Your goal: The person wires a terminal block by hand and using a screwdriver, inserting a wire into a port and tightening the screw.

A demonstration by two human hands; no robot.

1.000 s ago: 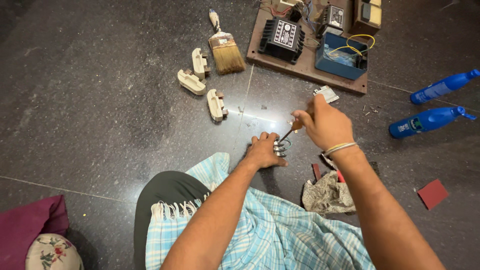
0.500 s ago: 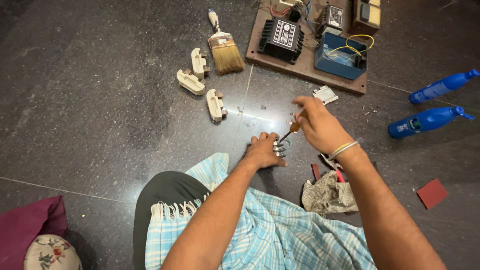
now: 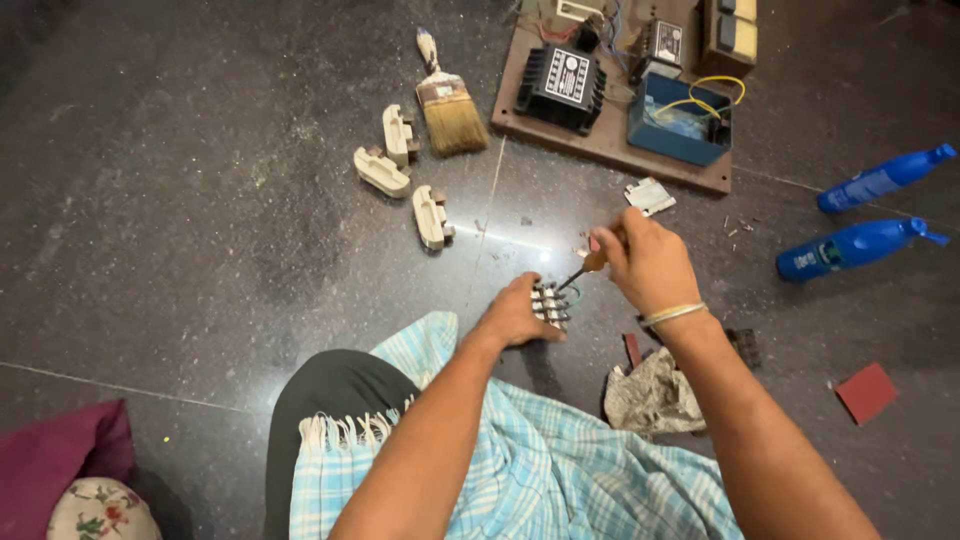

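The left hand (image 3: 515,318) gripped a small metal terminal block (image 3: 550,305) on the dark floor (image 3: 200,230) — fingers curled shut around it. The right hand (image 3: 645,262) closed on a screwdriver (image 3: 585,270), its tip touching the block just beyond the left fingertips. A crumpled rag (image 3: 650,395) lay below the right wrist — paintbrush (image 3: 445,100) well beyond.
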